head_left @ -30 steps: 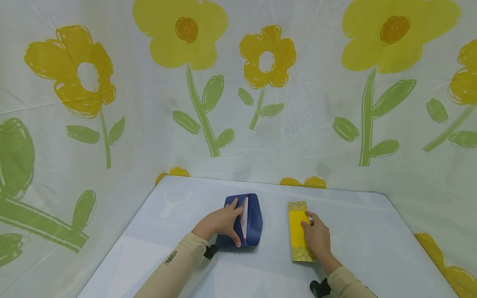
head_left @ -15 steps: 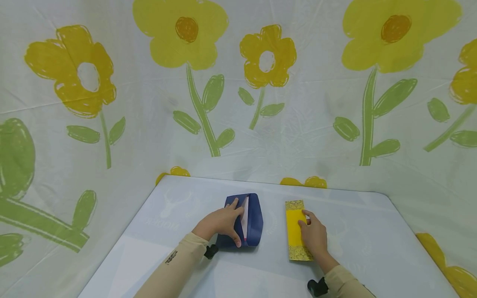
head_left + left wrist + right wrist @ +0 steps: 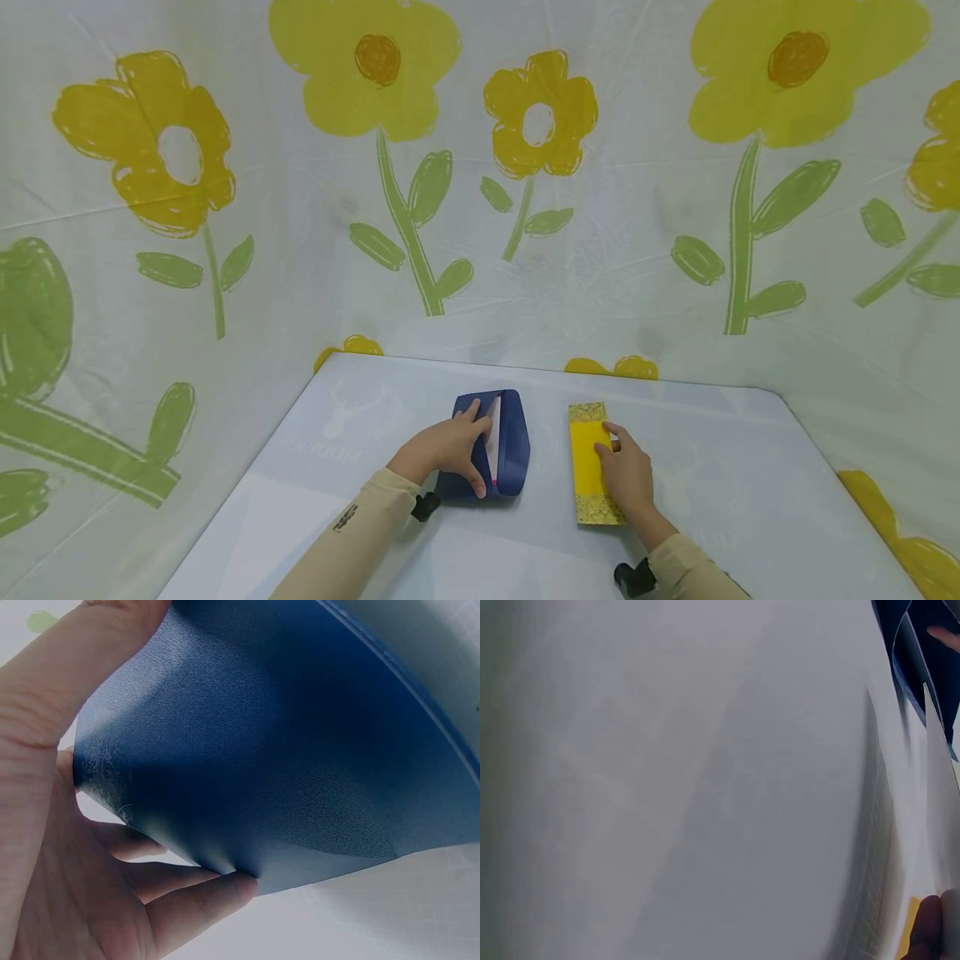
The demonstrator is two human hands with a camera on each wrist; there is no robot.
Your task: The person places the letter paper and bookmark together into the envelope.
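In the head view, my left hand grips a navy blue envelope, whose flap side faces right and whose opening shows a pale inside. The left wrist view has the thumb over the envelope and several fingers along its lower edge. To the right, my right hand pinches the right edge of a long yellow card with gold glitter bands at both ends. The right wrist view catches only a pale face of this card and a fingertip. A gap separates card and envelope.
Both hands work over a white table with faint grey prints. A white cloth printed with yellow flowers hangs behind and around it. Dark wrist-worn devices sit beneath each wrist, the right one near the front.
My right hand has carried the yellow card a little to the left, closer to the envelope. The left hand and the envelope stay where they were.
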